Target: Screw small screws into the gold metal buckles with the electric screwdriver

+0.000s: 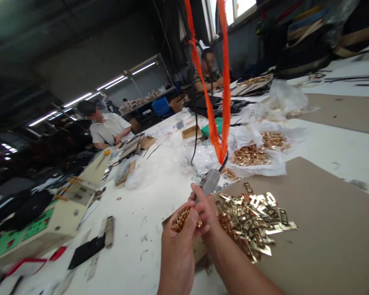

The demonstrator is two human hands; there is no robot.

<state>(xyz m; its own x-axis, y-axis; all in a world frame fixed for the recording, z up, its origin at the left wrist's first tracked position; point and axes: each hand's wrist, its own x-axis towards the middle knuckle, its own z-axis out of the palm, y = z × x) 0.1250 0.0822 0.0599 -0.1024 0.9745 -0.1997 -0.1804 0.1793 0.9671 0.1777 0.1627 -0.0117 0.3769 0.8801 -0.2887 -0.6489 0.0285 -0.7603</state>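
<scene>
My left hand (176, 241) is closed around a stack of small gold metal parts (182, 218) near the front of the white table (147, 192). My right hand (206, 207) crosses over it, fingers pinched at the top of that stack, close under a grey hanging tool (210, 181). The tool dangles from an orange strap (219, 123). Just right of my hands lies a heap of flat gold metal plates (253, 221) on a sheet of brown cardboard (326, 229).
More gold hardware (252, 155) sits on white plastic bags farther back. A beige machine (64, 213) stands at the left edge. Black pieces (87, 250) lie near it. Two other people (109, 129) sit at the far side, one farther back (207, 71). Small boxes (191, 132) dot the table.
</scene>
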